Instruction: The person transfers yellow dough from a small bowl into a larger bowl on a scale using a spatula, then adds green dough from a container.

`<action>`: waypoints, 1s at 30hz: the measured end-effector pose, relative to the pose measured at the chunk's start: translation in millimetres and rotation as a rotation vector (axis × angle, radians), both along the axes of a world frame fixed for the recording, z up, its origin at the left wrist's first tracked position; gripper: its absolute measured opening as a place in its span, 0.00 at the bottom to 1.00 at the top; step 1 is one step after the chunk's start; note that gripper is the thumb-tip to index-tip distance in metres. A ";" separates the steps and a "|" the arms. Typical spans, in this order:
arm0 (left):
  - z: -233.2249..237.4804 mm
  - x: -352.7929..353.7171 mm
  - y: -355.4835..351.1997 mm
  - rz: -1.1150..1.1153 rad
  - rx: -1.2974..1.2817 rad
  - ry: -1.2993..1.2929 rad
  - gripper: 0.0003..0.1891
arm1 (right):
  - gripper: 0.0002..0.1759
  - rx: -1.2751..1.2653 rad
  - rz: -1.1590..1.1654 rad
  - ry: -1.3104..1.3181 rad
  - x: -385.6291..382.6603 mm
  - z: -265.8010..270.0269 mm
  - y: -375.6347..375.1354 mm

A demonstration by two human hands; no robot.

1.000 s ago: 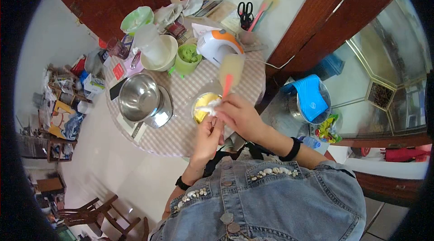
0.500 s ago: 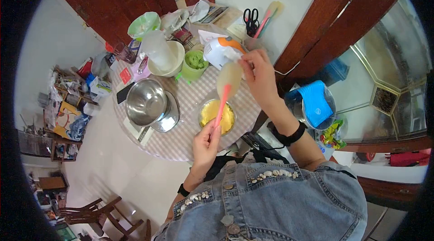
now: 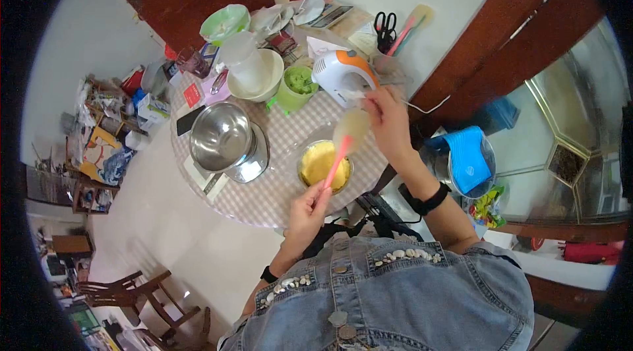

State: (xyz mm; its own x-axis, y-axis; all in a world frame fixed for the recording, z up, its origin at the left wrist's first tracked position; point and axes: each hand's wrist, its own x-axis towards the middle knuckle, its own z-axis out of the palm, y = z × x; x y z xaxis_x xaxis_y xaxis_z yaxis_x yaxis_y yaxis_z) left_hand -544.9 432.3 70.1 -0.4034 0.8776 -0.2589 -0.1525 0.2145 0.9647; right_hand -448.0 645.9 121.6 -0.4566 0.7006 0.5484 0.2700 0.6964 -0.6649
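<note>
At the far left a chair [image 3: 142, 301] stands on the floor, well apart from the round table [image 3: 260, 201] with its checked cloth. On the table's left part a steel bowl [image 3: 221, 135] sits on a metal lid. Behind it are a cream bowl [image 3: 260, 81] and, just beside that, a green cup [image 3: 297, 84]. Near the table's front edge the left hand [image 3: 306, 209] is clenched around the end of the pink handle of a spatula [image 3: 343, 150]. The spatula slants up and to the right over a glass bowl [image 3: 323, 165] of yellow batter, with its pale blade raised above the bowl's far rim. A white and orange mixer [image 3: 343, 74] lies behind the blade. The right hand [image 3: 389, 120] is at the blade's upper edge, fingers curled against it. Whether they pinch the blade or hold something small cannot be told. Scissors [image 3: 382, 25] stand in a holder by the wall. Farther right, off the table, a blue mat [image 3: 468, 160] is draped over a pot.
</note>
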 end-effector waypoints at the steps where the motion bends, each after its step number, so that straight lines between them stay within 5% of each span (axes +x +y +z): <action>1: -0.5 -1.1 -0.5 0.029 -0.027 -0.072 0.17 | 0.04 -0.018 -0.016 0.024 1.7 0.5 -1.9; 6: 8.8 -3.8 -2.9 0.054 -0.029 -0.010 0.17 | 0.05 0.102 0.320 -0.129 2.6 -24.0 -35.4; 9: 13.7 -0.3 -4.8 0.058 -0.001 -0.008 0.17 | 0.05 0.031 0.184 -0.078 1.0 -25.6 -14.7; 11: 19.3 -0.4 -8.1 0.046 -0.012 -0.007 0.17 | 0.04 -0.369 -0.022 -0.069 1.7 -14.8 -4.9; 12: 21.7 -1.6 -9.8 0.038 -0.015 0.010 0.17 | 0.04 -0.368 -0.025 -0.071 3.7 -20.6 2.5; 18: -2.2 -12.7 -16.0 0.087 0.094 -0.099 0.15 | 0.13 -0.275 0.123 -0.384 21.0 -112.8 30.1; 21: -12.3 -15.2 -17.1 0.108 0.175 -0.170 0.14 | 0.17 0.019 0.249 -0.365 19.2 -123.2 19.0; 23: -16.7 -12.3 -16.4 0.143 0.177 -0.197 0.13 | 0.18 -0.445 0.195 -0.300 13.3 -82.4 -0.9; 28: 0.8 1.7 4.7 0.082 0.231 -0.287 0.13 | 0.19 -0.622 0.644 -0.298 11.8 -33.3 -50.5; 30: 5.7 15.2 15.3 0.086 0.221 -0.237 0.14 | 0.17 -0.677 0.695 -0.010 4.4 -18.0 -80.0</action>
State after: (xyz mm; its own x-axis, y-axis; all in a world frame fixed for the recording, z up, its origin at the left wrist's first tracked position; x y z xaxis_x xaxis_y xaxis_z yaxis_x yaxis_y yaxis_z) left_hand -529.7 447.6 75.7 -0.4299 0.8883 -0.1617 -0.3867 -0.0193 0.9220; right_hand -443.6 565.9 103.6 -0.8903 0.4386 0.1222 -0.0496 0.1734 -0.9836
